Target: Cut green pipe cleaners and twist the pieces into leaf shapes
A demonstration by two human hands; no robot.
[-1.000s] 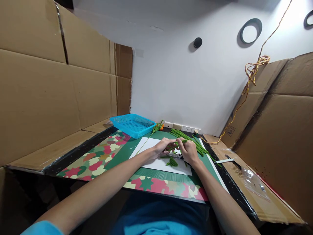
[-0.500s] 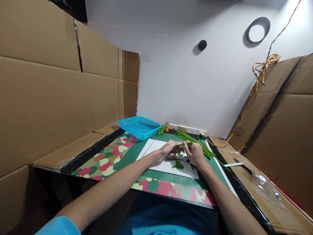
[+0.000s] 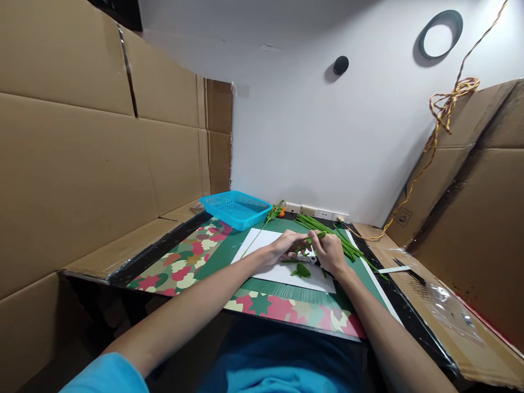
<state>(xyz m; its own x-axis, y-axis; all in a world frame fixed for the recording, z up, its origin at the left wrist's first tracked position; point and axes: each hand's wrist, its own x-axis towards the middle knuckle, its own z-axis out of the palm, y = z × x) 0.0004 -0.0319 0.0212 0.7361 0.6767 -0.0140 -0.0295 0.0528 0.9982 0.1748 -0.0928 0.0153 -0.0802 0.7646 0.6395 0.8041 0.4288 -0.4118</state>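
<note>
Over the white paper, my left hand and my right hand are close together. Both have closed fingers on a green fuzzy pipe cleaner, bent into a shape I cannot fully make out. Beneath my right hand lies a tool with a pale metal end and dark handles, partly covered. A small leaf-like piece of looped green pipe cleaner rests on the paper in front of them. Behind my right hand is a bundle of straight green pipe cleaners.
A blue plastic basket stands at the back left. Beside it lies an orange flower on a long green stem. To the right are a white strip, a dark pen-like tool and a clear plastic bag. Cardboard walls flank the table.
The view has shifted slightly. My hands stay together on the green pipe cleaner, with only a small change in the right fingers. The other things on the table lie as before.
</note>
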